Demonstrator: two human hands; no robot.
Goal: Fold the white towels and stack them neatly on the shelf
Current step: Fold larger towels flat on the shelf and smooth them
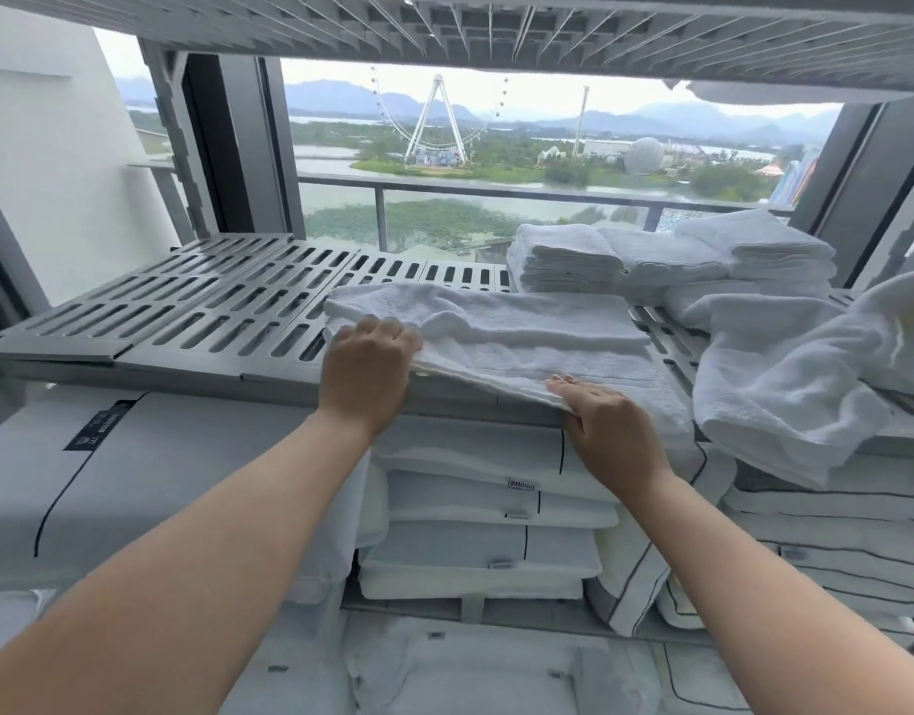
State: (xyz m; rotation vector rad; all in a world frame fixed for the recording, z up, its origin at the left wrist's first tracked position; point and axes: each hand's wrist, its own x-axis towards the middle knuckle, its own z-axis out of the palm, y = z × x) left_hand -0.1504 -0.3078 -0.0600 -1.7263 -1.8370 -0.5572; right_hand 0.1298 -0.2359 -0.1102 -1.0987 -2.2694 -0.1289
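Working towel [496, 327] edges, left hand [367, 366] grips, right hand [612, 430] presses.

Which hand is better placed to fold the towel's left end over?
Left, probably. The left hand curls its fingers over the towel at its left end; the right hand lies flat on the front edge, further right, suited to hold it down.
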